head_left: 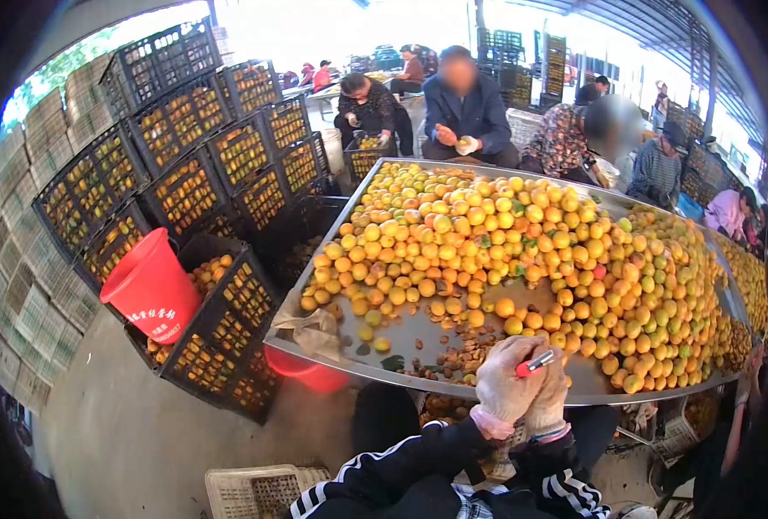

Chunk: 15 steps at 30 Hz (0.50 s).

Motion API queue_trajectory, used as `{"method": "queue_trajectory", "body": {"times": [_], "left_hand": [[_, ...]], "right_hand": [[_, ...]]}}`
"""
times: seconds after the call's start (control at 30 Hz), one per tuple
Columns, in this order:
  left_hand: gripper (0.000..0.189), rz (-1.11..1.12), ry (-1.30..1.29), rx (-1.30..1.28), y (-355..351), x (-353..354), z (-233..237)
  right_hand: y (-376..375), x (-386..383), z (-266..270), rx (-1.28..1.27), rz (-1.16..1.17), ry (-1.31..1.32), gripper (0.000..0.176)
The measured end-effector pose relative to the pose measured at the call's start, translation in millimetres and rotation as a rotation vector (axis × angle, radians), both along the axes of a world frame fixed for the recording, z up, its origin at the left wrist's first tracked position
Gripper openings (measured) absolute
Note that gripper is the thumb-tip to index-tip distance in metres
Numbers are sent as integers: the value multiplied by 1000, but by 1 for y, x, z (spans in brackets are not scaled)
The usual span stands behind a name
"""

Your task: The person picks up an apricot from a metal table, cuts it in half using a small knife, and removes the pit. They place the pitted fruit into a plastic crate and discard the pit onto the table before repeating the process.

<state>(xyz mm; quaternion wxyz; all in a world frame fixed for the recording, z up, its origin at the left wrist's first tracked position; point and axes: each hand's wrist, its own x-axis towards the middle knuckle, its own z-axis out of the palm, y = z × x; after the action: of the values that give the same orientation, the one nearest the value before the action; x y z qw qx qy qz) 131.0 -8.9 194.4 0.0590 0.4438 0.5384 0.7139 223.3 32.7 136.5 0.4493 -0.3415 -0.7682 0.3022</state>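
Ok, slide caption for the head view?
Pale-gloved hands with a slim red tool at a silver metal table heaped with round yellow-orange fruit.

Heaped fruit (466, 244) and stacked crates (180, 121) mark a produce shed (639, 24).

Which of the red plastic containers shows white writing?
The red plastic bucket atop a black plastic crate; the other red container, below the grey metal tray, shows no writing.

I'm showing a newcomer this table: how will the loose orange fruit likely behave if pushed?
The orange fruit will probably roll readily, being round and lying loose on the smooth-looking metal table. Where it is heaped, a low push may start a small slide, since upper pieces rest on lower ones.
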Motion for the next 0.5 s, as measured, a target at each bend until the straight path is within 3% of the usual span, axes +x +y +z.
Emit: {"method": "queue_trajectory", "body": {"times": [0.07, 0.23, 0.37, 0.43, 0.5], "left_hand": [[19, -21, 64, 18, -2, -5, 0], [37, -65, 488, 119, -9, -21, -1], [35, -150, 574, 31, -17, -26, -8], [35, -160, 565, 45, -21, -30, -10], [34, -136, 570, 99, -20, -31, -16]], "right_hand": [[2, -9, -4, -42, 5, 160, 23], [16, 3, -65, -475, 220, 624, 20], [15, 27, -98, -767, 331, 922, 22], [-2, 17, -98, -537, 218, 502, 29], [-17, 10, -72, -816, 343, 737, 31]]}}
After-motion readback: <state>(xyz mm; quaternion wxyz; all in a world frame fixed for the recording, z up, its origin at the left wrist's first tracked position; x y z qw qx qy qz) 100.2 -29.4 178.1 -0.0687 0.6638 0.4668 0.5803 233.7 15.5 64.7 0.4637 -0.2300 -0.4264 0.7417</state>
